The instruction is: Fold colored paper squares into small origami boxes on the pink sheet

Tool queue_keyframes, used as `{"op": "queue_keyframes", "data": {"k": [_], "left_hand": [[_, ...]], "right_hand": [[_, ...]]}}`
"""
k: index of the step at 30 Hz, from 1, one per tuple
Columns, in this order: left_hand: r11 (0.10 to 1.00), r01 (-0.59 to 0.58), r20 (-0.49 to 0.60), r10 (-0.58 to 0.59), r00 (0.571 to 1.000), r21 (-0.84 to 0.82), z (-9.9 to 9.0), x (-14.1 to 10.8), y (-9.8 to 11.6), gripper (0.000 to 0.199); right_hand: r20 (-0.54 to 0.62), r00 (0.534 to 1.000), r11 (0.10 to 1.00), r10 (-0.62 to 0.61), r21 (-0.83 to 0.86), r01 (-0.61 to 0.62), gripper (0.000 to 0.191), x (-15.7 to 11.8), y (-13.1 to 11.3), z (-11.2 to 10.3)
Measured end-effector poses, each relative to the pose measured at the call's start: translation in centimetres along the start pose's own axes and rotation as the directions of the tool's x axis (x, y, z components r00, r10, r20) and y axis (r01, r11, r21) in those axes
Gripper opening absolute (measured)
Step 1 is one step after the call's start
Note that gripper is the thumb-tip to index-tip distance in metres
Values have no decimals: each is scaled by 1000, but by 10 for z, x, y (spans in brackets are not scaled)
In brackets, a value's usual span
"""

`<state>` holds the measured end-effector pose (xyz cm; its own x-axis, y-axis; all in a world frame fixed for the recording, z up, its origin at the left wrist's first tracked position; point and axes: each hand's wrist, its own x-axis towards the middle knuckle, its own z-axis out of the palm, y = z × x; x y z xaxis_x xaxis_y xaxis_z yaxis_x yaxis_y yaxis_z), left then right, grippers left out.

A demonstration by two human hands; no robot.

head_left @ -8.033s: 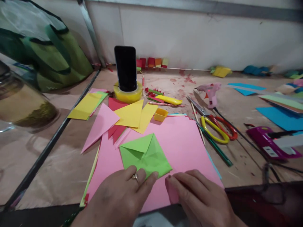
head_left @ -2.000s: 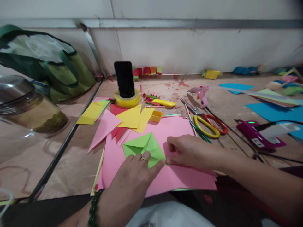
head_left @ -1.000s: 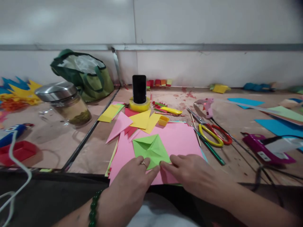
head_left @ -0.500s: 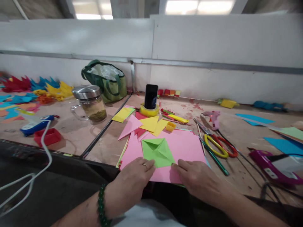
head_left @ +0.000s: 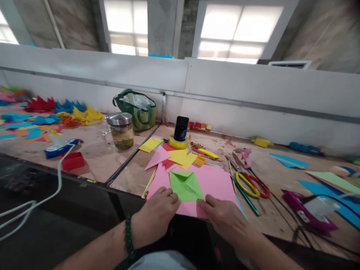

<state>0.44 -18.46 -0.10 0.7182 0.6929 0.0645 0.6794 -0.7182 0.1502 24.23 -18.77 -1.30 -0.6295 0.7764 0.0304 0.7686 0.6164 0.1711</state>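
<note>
A folded green paper square [head_left: 187, 185], creased diagonally, lies on a stack of pink paper [head_left: 215, 180] at the table's front edge. My left hand [head_left: 161, 206], with a ring and a green bead bracelet, has its fingers curled at the paper's lower left corner. At the lower right corner, my right hand [head_left: 222, 213] pinches the edge between thumb and fingers. Just behind lie a pink folded triangle [head_left: 158, 157], yellow paper pieces [head_left: 177, 156] and a small yellow box-like piece [head_left: 200, 161].
On the right are scissors [head_left: 249, 183], a green pencil [head_left: 249, 198], a pink glue gun [head_left: 246, 157] and a purple power strip [head_left: 306, 215]. A phone [head_left: 181, 128] stands in a yellow tape roll [head_left: 179, 142]. A glass mug [head_left: 120, 131] and red tray [head_left: 72, 161] sit left.
The camera view has tilted up, showing more of the windows. Both hands stay at the green paper's lower corners, with little visible change in the paper.
</note>
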Motion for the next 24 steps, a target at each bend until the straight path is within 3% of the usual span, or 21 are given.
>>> {"op": "queue_keyframes", "data": {"k": [4,8,15,18,20,22,24], "left_hand": [[1000,17,-1,-17,1000,6,6,-1,3,33],[999,30,-9,-30,999,-34,10,-3,2,32],[992,38,-77,-48,996,-122,9,-17,-6,39],[992,24,-68,-32,997,-126,5,-12,-9,31],[991,-2,-66,-7,998,-132,2,-7,-11,24],[992,-14,-82,3,997,-127,1,-4,-14,20],[991,-19,-106,5,994,-130,2,-5,-16,21]], "right_hand": [[-122,989,994,-88,59,96,30,18,-17,8],[-124,982,979,-140,132,157,23,27,-22,8],[-173,983,988,-52,133,76,28,6,-6,11],[-164,986,982,17,188,15,25,12,-14,4],[-175,978,948,115,313,-55,21,22,-21,-4],[-85,969,869,233,465,-168,17,35,-25,-12],[108,948,809,298,498,-311,21,50,-23,-17]]}}
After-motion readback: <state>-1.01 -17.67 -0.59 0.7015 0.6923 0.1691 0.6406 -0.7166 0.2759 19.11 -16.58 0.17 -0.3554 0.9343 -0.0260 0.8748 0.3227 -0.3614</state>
